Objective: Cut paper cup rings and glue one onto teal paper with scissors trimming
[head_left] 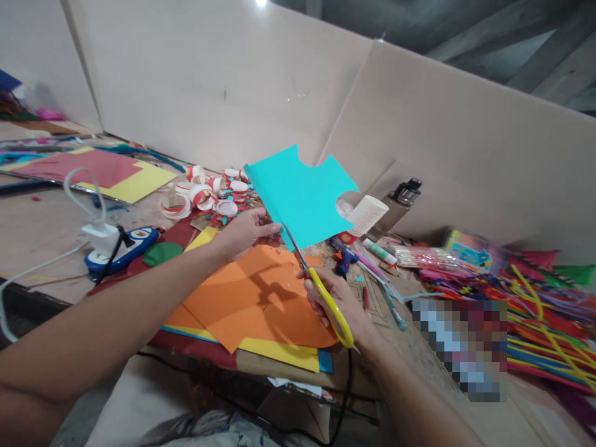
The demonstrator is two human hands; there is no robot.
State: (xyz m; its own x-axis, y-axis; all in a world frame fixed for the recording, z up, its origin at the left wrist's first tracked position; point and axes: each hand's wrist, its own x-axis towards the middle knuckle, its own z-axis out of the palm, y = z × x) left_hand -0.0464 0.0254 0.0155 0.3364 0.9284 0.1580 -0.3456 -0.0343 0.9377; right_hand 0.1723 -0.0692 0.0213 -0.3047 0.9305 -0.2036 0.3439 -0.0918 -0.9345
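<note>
A turquoise sheet of paper (302, 198) with rounded notches cut from its edges is held up over the table. My left hand (249, 234) pinches its lower left edge between thumb and fingers. Yellow-handled scissors (331, 307) are gripped in my right hand (333, 295), which is closed around the handles. The blades meet the sheet's lower edge, close to my left thumb. Beneath both hands lie orange paper sheets (233, 298), with a yellow sheet (284, 354) and some blue paper showing under them.
Cut paper cups (203, 196) cluster behind my left hand. A stack of paper cups (370, 214), a bottle (395, 208) and a blue glue gun (344, 262) stand or lie at centre right. Colourful pipe cleaners (549, 347) spread right. A blue power strip (139, 239) sits left.
</note>
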